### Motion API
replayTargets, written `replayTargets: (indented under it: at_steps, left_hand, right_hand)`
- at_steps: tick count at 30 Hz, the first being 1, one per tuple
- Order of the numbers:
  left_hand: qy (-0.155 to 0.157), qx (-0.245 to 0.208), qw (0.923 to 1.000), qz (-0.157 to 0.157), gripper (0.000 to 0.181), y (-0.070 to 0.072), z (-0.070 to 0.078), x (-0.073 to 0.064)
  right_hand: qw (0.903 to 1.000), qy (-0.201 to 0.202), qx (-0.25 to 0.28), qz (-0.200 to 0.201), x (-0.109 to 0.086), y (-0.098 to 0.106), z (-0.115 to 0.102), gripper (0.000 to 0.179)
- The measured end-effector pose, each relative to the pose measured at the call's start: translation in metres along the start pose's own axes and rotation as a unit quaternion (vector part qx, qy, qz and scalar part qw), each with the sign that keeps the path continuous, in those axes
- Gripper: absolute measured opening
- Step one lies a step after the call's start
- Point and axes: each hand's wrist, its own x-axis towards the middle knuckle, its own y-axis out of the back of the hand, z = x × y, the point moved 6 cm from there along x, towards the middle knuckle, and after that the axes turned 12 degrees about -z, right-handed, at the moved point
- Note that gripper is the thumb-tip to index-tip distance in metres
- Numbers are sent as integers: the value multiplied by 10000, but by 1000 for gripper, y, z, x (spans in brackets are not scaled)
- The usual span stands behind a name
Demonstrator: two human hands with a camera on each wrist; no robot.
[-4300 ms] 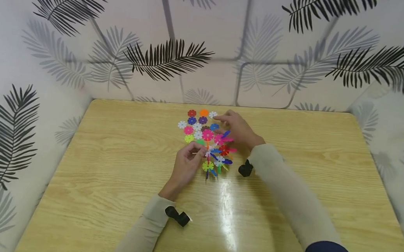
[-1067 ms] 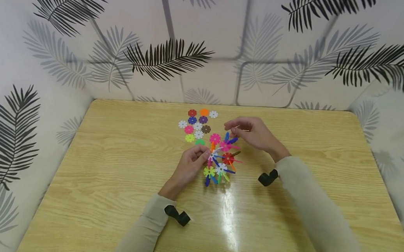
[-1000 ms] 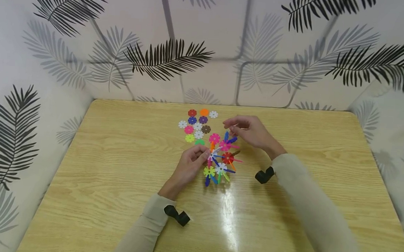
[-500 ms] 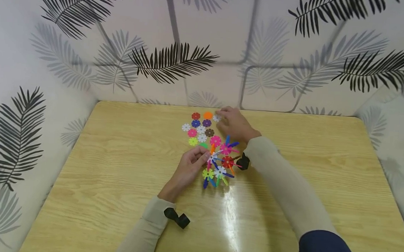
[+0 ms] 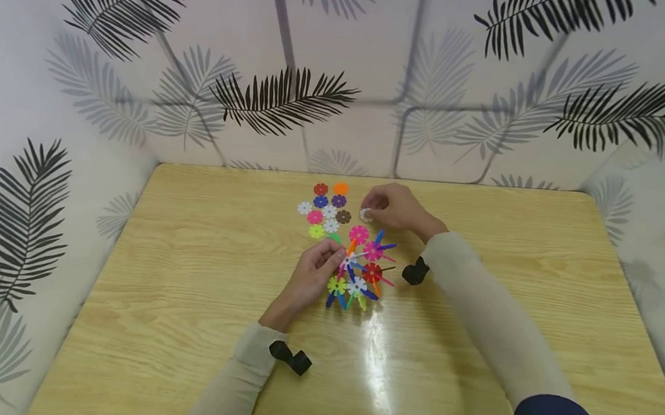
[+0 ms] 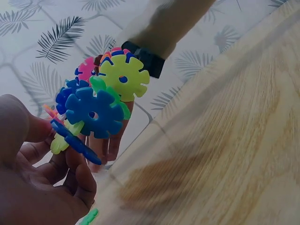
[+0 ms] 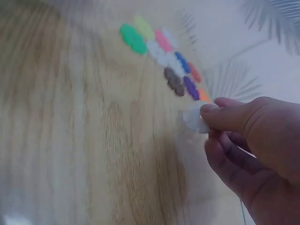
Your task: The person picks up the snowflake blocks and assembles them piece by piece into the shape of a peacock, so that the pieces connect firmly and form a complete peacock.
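Observation:
My left hand (image 5: 311, 270) pinches a many-coloured cluster of interlocking plastic discs (image 5: 356, 286) at its left side. Seen from the left wrist, slotted blue (image 6: 84, 112) and yellow-green discs (image 6: 112, 75) face the camera, joined edge to edge. My right hand (image 5: 396, 205) pinches a white snowflake-shaped disc (image 7: 194, 119) between thumb and fingers, to the upper right of the cluster. In the head view that white disc (image 5: 365, 214) is partly covered by the fingers. Loose flat discs lie on the table left of my right hand, among them a brown disc (image 5: 343, 216) and a purple disc (image 5: 339, 201).
More loose discs lie near the table's back edge: a red disc (image 5: 321, 189), an orange disc (image 5: 341, 188) and a pink disc (image 5: 315, 217). A green disc (image 7: 133, 39) sits partly behind my left hand in the head view. A leaf-patterned wall covering (image 5: 338, 124) rises behind the wooden table (image 5: 188, 287).
My right hand went back to the loose discs, picked up the white one at the back right and drew it toward the cluster. The cluster tilted slightly in my left hand.

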Motion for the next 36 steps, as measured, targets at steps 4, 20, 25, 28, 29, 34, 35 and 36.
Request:
replayTargets:
  at_steps: [4,20,25,28,29,34,35,36]
  left_hand:
    - [50,3,10000,-15,23,0,1,-1]
    - [-28,88,9999,-127,25,-6,1,-2]
    - [-56,165,9997,-147,26,-6,2,-1]
    - [-74,160,9997,-163,26,-6,2,-1]
    - [-73,156,9997,-176,25,-7,2,-1]
    - [-36,104,9997,-224,26,-6,2,-1]
    - [-32,99,9997,-229,26,-6,2,-1]
    - [-28,88,9997,-231,26,-6,1,0]
  right_hand:
    - [9960,376,810,105,-21,4,-5,21]
    - [9766,1625,1390,-225,-72,13,-39,13]
    - [9756,1631,1453,-232,-75,13,-37,13]
    - [9770,1614,1381,-209,-76,12,-38,13]
    - [9778,1607,1333,-195,-76,12,-38,13]
    - [9803,1573,1194,-93,-77,12,-40,12]
    - [9801,1568,1211,-89,-77,12,-40,12]
    - [9798,1560,1246,-93,-77,12,-40,12]
